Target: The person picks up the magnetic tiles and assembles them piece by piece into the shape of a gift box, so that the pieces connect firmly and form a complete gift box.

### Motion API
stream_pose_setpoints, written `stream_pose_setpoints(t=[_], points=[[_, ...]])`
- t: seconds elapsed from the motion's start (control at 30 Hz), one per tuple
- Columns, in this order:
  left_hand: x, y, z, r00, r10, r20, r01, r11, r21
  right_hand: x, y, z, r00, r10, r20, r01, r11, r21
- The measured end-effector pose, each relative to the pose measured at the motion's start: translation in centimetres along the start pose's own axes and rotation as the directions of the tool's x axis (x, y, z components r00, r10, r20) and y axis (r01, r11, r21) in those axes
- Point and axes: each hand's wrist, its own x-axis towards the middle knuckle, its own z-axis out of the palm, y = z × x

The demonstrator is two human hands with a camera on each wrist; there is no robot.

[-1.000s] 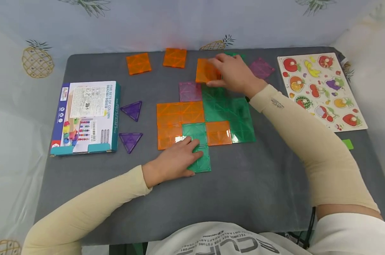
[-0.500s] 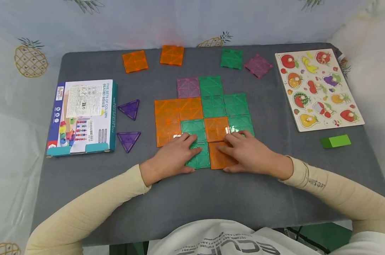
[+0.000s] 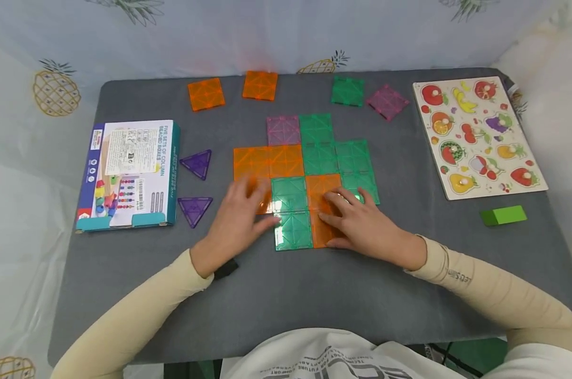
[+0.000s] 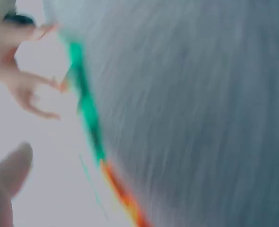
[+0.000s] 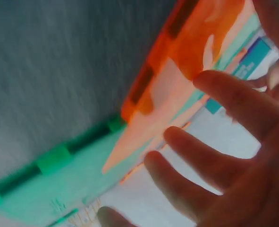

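Note:
A flat patchwork of see-through square magnetic tiles lies mid-table. It includes orange tiles (image 3: 252, 162), several green tiles (image 3: 293, 230) and a purple tile (image 3: 283, 130). My left hand (image 3: 231, 223), blurred, spreads its fingers over the orange tile at the left edge and partly hides it; contact is unclear. At the front right, my right hand (image 3: 368, 231) rests fingertips on the front orange tile (image 3: 320, 231), which sits beside the front green tile. In the right wrist view my fingers (image 5: 238, 99) are spread above the orange tile (image 5: 163, 90).
Loose orange tiles (image 3: 206, 95), a green tile (image 3: 347, 91) and a purple tile (image 3: 387, 102) lie along the back. Two purple triangles (image 3: 196, 164) are left, beside a boxed toy (image 3: 129, 173). A fruit puzzle board (image 3: 480, 137) and a green block (image 3: 504, 215) are right.
My right hand carried an orange tile from the back to the front beside the green one, and stays there. My left hand has left the green tiles, moving left and back.

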Motion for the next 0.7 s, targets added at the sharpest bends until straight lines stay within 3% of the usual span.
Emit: stream_pose_setpoints(t=[0.07,0.1,0.17,0.23,0.27,0.3,0.33,0.4,0.43,0.5,0.53,0.63,0.7], points=[[0.1,-0.9,-1.3,0.986,-0.166,0.005,0.165,0.973,-0.159,0.7,0.4,-0.5,1.000,0.000,0.027,0.000,1.000,0.006],[0.2,-1.3,-1.9,0.973,-0.226,0.048,0.231,0.938,-0.259,1.1,0.7,-0.7,0.999,0.005,0.039,-0.005,1.000,0.012],[0.4,-1.8,-2.9,0.945,-0.279,0.170,0.327,0.822,-0.466,2.3,1.5,-1.1,0.998,0.009,0.055,-0.011,1.000,0.029],[0.5,-2.0,-3.5,0.911,-0.287,0.296,0.413,0.642,-0.646,3.9,2.6,-1.7,0.998,0.023,0.065,-0.027,0.998,0.060],[0.5,-1.9,-3.7,0.895,-0.290,0.339,0.445,0.536,-0.717,4.8,3.2,-2.0,0.997,0.034,0.075,-0.040,0.996,0.079],[0.5,-1.9,-3.9,0.880,-0.301,0.366,0.467,0.415,-0.781,5.8,3.9,-2.5,0.995,0.046,0.088,-0.055,0.994,0.099],[0.6,-1.9,-4.0,0.869,-0.319,0.379,0.474,0.313,-0.823,6.9,4.6,-2.9,0.992,0.058,0.109,-0.071,0.991,0.118],[0.7,-1.9,-4.3,0.841,-0.371,0.393,0.470,0.144,-0.871,9.3,6.1,-3.7,0.981,0.087,0.173,-0.117,0.979,0.168],[0.7,-1.9,-4.4,0.830,-0.396,0.393,0.460,0.086,-0.884,10.5,6.9,-4.0,0.973,0.102,0.209,-0.144,0.970,0.196],[0.6,-2.0,-4.6,0.820,-0.418,0.390,0.427,-0.005,-0.904,12.7,8.4,-4.3,0.954,0.124,0.274,-0.194,0.949,0.248],[0.5,-2.1,-4.6,0.821,-0.422,0.386,0.415,-0.026,-0.910,13.7,9.0,-4.3,0.945,0.131,0.301,-0.216,0.939,0.266],[0.0,-2.2,-4.4,0.831,-0.424,0.360,0.372,-0.056,-0.926,15.7,9.7,-4.1,0.926,0.134,0.353,-0.247,0.922,0.298],[-0.5,-2.1,-4.4,0.846,-0.410,0.339,0.346,-0.060,-0.936,16.5,9.6,-3.8,0.924,0.129,0.361,-0.247,0.920,0.303]])
